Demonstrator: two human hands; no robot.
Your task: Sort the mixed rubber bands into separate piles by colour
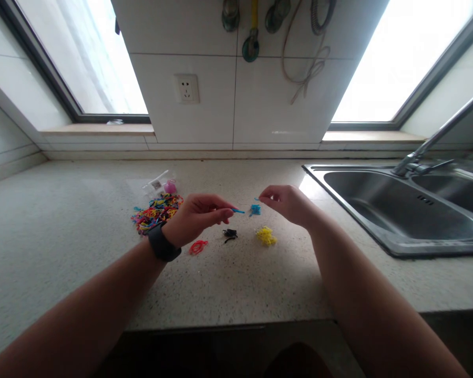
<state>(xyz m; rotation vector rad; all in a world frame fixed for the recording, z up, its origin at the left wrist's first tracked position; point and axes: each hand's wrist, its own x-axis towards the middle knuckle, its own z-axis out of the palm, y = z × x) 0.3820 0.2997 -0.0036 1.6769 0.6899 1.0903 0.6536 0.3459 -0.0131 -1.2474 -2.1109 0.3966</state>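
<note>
Near the centre of the head view, I have the left hand [199,216] reaching in from the lower left, thumb and forefinger pinched on a blue strip [238,211]. Right of centre, I see the right hand [287,202], its fingertips nipping a thin blue bit [256,199]; between the hands, the blue pile [255,210] lies on the counter [220,294]. Lower in the frame I make out the black pile [230,234], with the yellow pile [265,236] to its right and the red pile [198,247] to its left, all apart. Left of centre, the mixed pile [153,214] spreads beside the left hand, just above the watch [163,242]. Above that pile sit a clear bag [154,184] and a pink ball [170,186]; I cannot tell whether the bag contains the ball. Far right is the sink [402,205].
</note>
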